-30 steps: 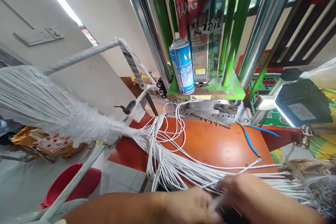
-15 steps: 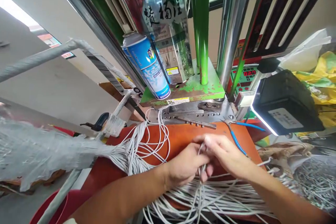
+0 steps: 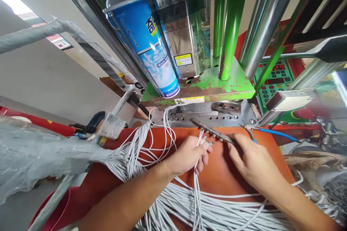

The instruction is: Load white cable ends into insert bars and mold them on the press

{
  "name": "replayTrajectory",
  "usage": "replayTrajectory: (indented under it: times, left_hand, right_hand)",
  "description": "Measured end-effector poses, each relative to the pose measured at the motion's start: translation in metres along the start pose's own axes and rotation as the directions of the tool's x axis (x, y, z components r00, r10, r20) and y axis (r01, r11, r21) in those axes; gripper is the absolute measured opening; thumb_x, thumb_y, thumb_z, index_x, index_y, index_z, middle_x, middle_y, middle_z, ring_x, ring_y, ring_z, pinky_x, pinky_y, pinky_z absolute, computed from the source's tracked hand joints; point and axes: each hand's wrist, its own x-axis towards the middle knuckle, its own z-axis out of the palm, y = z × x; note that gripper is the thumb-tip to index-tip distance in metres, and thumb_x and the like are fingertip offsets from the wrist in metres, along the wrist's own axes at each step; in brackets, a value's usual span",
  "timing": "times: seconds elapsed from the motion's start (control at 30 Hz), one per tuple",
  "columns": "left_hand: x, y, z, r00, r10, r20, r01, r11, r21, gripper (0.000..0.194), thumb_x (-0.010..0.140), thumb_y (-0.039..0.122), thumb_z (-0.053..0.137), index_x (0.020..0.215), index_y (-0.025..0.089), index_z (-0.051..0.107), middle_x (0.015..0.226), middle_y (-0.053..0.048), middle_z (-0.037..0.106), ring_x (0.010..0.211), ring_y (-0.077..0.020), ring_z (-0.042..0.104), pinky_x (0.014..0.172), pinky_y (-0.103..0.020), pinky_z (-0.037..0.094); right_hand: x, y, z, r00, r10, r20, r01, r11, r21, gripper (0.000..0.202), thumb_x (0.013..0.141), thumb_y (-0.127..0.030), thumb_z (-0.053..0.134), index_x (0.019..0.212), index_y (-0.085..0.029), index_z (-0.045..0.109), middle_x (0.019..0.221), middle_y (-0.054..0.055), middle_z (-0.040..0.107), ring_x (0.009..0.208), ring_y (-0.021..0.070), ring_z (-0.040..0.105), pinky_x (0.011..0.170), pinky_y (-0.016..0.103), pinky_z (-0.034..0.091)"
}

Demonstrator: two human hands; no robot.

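Several white cables (image 3: 195,187) are pinched in my left hand (image 3: 189,155), their metal-tipped ends poking out above the fingers. My right hand (image 3: 251,158) grips the right end of a narrow metal bar (image 3: 214,132) with small pegs along its lower side. The bar's left end lies over the edge of the steel plate (image 3: 180,119), close above the cable ends. A large bundle of white cables (image 3: 173,202) spreads across the orange-brown surface (image 3: 222,177) under both forearms.
The green press platform (image 3: 225,83) carries a blue spray can (image 3: 151,50). Blue-handled pliers (image 3: 252,129) lie right of the plate. Plastic-wrapped cables (image 3: 48,155) hang at left. A control panel (image 3: 273,79) stands at right.
My right hand has left the cable ends and taken hold of the metal bar. My left hand has shifted slightly left with the cables. The view has moved closer to the press.
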Motion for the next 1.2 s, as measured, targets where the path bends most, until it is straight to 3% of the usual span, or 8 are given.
replayTrajectory:
  times: [0.1,0.27,0.5,0.63,0.73,0.83,1.03,1.2]
  left_hand:
    - [-0.002,0.002,0.000,1.000,-0.017,-0.025,0.018,0.999,0.041,0.033,0.096,0.045,0.054,0.093,0.013,0.061,0.058,0.002,0.056,0.037,-0.0067,0.043,0.033,-0.015,0.033]
    - [-0.001,0.002,0.000,1.000,-0.013,0.001,0.012,0.999,0.048,0.028,0.098,0.041,0.052,0.093,0.014,0.059,0.059,0.002,0.057,0.037,-0.0074,0.047,0.034,-0.015,0.036]
    - [-0.003,0.006,0.003,0.994,-0.065,0.085,0.062,0.997,0.039,0.027,0.097,0.039,0.051,0.088,0.015,0.058,0.054,0.003,0.056,0.034,-0.0078,0.045,0.033,-0.016,0.037]
    - [-0.003,0.003,0.006,0.998,-0.051,0.041,0.049,0.998,0.050,0.033,0.096,0.045,0.053,0.087,0.014,0.058,0.053,0.003,0.055,0.033,-0.0066,0.042,0.031,-0.015,0.032]
    - [-0.002,0.001,0.004,0.997,-0.017,0.077,0.017,1.000,-0.002,0.043,0.094,0.056,0.057,0.090,0.014,0.058,0.059,-0.001,0.061,0.039,-0.0105,0.054,0.037,-0.018,0.042]
    - [0.001,0.002,-0.003,0.990,0.000,0.139,0.007,0.999,-0.051,0.049,0.090,0.062,0.062,0.087,0.013,0.058,0.065,-0.006,0.066,0.046,-0.0151,0.063,0.043,-0.023,0.050]
    - [0.003,0.005,-0.008,0.992,-0.065,0.104,0.061,0.997,0.037,0.042,0.096,0.054,0.056,0.079,0.015,0.056,0.053,-0.001,0.059,0.032,-0.0110,0.051,0.031,-0.018,0.037]
    - [0.003,0.006,-0.005,0.990,-0.121,0.074,0.116,0.991,0.067,0.041,0.098,0.051,0.051,0.079,0.015,0.055,0.049,-0.001,0.058,0.029,-0.0106,0.049,0.029,-0.016,0.030]
  right_hand:
    - [-0.003,-0.002,0.002,1.000,-0.002,0.009,0.001,1.000,0.025,0.023,0.106,-0.037,0.043,0.109,-0.023,0.061,0.088,0.001,0.069,0.073,0.0208,0.065,0.065,0.033,0.041]
    - [-0.003,-0.010,0.009,0.997,-0.067,0.047,0.069,0.997,-0.034,0.029,0.108,-0.038,0.037,0.095,-0.023,0.059,0.079,0.000,0.066,0.068,0.0209,0.064,0.062,0.034,0.036]
    - [-0.001,-0.012,0.013,0.993,-0.107,0.054,0.110,0.992,-0.056,0.026,0.107,-0.033,0.038,0.091,-0.022,0.055,0.075,0.000,0.063,0.063,0.0201,0.061,0.059,0.034,0.032]
    - [-0.001,-0.014,0.010,0.985,-0.122,0.119,0.116,0.992,0.052,0.024,0.107,-0.033,0.039,0.090,-0.023,0.053,0.078,0.000,0.063,0.067,0.0195,0.061,0.062,0.034,0.033]
    - [-0.001,-0.012,0.007,0.985,-0.100,0.138,0.081,0.988,0.134,0.027,0.108,-0.035,0.039,0.091,-0.023,0.055,0.079,0.001,0.064,0.070,0.0195,0.061,0.065,0.034,0.037]
    - [-0.002,-0.009,0.005,0.995,-0.061,0.079,0.047,0.984,0.170,0.027,0.109,-0.038,0.039,0.101,-0.022,0.060,0.088,0.004,0.069,0.077,0.0204,0.063,0.072,0.034,0.041]
    - [-0.005,-0.007,0.007,0.989,-0.079,0.123,0.054,0.979,0.195,0.028,0.110,-0.040,0.039,0.108,-0.022,0.060,0.093,0.004,0.069,0.082,0.0213,0.066,0.077,0.036,0.045]
    - [-0.008,-0.006,0.009,0.975,-0.176,0.133,0.151,0.973,0.175,0.027,0.110,-0.037,0.038,0.109,-0.020,0.060,0.094,0.007,0.070,0.083,0.0221,0.067,0.075,0.035,0.047]
